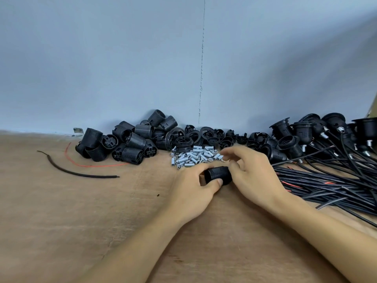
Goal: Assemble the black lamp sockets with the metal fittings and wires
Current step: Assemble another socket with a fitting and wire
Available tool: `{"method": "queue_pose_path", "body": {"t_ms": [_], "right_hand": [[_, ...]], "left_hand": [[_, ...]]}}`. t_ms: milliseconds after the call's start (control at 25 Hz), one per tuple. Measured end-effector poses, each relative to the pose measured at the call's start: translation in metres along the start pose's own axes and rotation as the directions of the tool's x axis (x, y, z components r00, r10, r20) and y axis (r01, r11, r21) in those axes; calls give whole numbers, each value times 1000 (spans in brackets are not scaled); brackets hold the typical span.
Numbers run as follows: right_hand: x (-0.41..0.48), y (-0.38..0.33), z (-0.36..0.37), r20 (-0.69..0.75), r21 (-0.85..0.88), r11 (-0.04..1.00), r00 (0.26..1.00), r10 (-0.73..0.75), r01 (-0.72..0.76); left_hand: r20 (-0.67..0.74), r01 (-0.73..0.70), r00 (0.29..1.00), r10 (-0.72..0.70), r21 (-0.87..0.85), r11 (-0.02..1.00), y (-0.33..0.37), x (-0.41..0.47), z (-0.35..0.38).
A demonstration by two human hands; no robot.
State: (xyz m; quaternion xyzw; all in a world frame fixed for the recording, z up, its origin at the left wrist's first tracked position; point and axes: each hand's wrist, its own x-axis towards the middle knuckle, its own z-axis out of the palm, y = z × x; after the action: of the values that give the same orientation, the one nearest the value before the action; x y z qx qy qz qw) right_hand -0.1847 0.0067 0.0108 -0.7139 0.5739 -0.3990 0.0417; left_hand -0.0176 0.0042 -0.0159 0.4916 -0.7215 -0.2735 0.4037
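My left hand [191, 186] grips a black ribbed lamp socket [217, 175] lying sideways just above the table, thumb on its near side. My right hand [251, 172] hovers at the socket's right end, fingers loosely curled and blurred; whether they pinch a small metal fitting I cannot tell. A heap of silver metal fittings [195, 157] lies just beyond the hands. Black socket bodies [126, 142] are piled at the back left, rings and caps [204, 135] behind the fittings.
Assembled sockets with black wires [326, 137] crowd the back right, their cables [330, 186] spreading across the table's right side. A loose black wire [81, 173] and a thin red wire [91, 165] lie at left. A blue-grey wall bounds the brown tabletop [71, 211].
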Motion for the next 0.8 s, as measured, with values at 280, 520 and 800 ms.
{"method": "queue_pose_path", "body": {"t_ms": [280, 520, 800], "right_hand": [[79, -21, 38, 183, -52, 997, 982, -49, 59], [110, -37, 70, 348, -280, 954, 937, -4, 108], [100, -40, 48, 132, -34, 999, 991, -15, 19]], "left_hand": [[-6, -2, 1000, 2, 35, 999, 3, 0, 1], [-28, 27, 999, -30, -72, 997, -1, 0, -1], [-104, 120, 982, -158, -300, 946, 0, 2, -3]]}}
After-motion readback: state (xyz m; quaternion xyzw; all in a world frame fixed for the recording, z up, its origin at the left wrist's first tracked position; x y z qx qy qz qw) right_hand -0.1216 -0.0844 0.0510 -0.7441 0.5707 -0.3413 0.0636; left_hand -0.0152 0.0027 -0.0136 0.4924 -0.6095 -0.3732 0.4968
